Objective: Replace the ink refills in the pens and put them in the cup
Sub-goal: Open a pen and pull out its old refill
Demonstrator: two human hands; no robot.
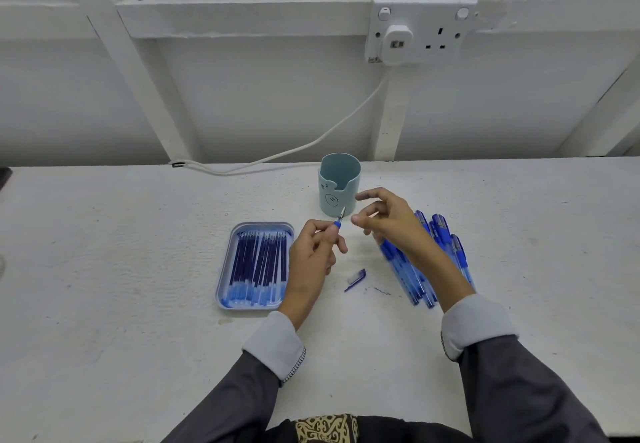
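My left hand (313, 255) grips a blue pen (338, 221) whose metal tip points up toward the light blue cup (339, 182). My right hand (388, 217) hovers just right of the pen tip with loosely curled fingers and holds nothing. A blue pen cap (356, 279) lies on the table between my wrists. A pile of several blue pens (440, 234) lies partly hidden under my right forearm. A blue tray (224, 269) of several dark blue refills (259, 266) sits left of my left hand.
The white table (121, 286) meets a white wall at the back. A white cable (277, 156) runs from a wall socket (415, 30) down to the table's rear edge behind the cup. Ink marks (381, 291) lie near the cap.
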